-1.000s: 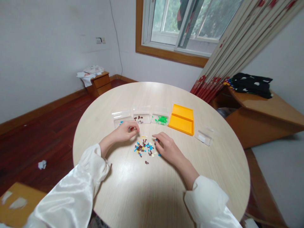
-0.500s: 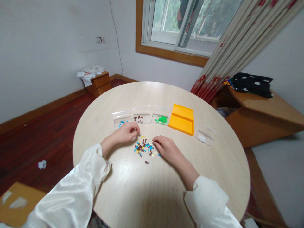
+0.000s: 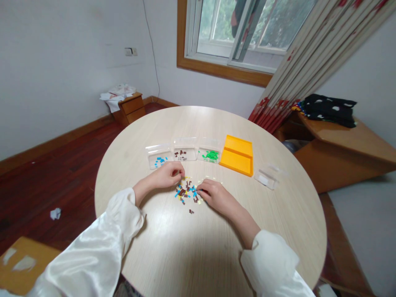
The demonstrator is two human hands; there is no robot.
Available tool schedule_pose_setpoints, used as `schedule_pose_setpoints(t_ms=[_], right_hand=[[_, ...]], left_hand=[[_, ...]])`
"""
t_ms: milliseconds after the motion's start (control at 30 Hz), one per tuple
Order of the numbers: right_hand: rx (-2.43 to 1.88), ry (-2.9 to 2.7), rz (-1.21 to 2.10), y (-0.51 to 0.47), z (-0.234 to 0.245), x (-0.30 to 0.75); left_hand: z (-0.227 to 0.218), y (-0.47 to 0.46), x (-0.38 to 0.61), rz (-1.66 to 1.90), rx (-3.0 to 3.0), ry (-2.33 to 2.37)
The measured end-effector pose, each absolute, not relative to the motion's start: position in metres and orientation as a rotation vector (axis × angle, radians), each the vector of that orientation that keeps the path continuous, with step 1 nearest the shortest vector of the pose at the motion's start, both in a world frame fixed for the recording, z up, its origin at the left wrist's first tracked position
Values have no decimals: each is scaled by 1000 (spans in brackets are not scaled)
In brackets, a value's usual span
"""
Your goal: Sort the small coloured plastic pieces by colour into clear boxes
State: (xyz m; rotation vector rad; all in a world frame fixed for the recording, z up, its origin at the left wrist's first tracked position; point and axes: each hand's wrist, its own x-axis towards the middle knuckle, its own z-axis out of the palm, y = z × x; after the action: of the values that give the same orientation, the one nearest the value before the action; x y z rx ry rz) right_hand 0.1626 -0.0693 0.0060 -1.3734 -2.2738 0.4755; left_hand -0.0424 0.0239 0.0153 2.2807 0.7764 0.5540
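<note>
A small pile of tiny brown, blue and yellow pieces (image 3: 187, 193) lies on the round wooden table (image 3: 185, 247). My left hand (image 3: 167, 176) rests at the pile's upper left, fingers curled and pinched together; what they hold is too small to see. My right hand (image 3: 213, 194) lies at the pile's right edge, fingers curled with the tips pressing into the pieces. Behind the pile stand three clear boxes: one with blue pieces (image 3: 158, 156), one with brown pieces (image 3: 184, 150), one with green pieces (image 3: 210, 151).
An open yellow box (image 3: 237, 155) sits right of the clear boxes, and another clear box (image 3: 266, 178) lies further right. A wooden cabinet (image 3: 340, 148) with dark cloth stands at the right. A small drawer unit (image 3: 130, 108) stands by the far wall.
My left hand has slid down and right from the blue box toward the pile. My right hand has shifted left, and its fingers have curled onto the pieces.
</note>
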Motion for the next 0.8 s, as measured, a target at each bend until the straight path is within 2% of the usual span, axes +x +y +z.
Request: schedule_pose_setpoints(t_ms=[800], right_hand=[[-1529,-2258,481,-69,10,162]], left_hand=[[6,9,-25,386,2355,575]])
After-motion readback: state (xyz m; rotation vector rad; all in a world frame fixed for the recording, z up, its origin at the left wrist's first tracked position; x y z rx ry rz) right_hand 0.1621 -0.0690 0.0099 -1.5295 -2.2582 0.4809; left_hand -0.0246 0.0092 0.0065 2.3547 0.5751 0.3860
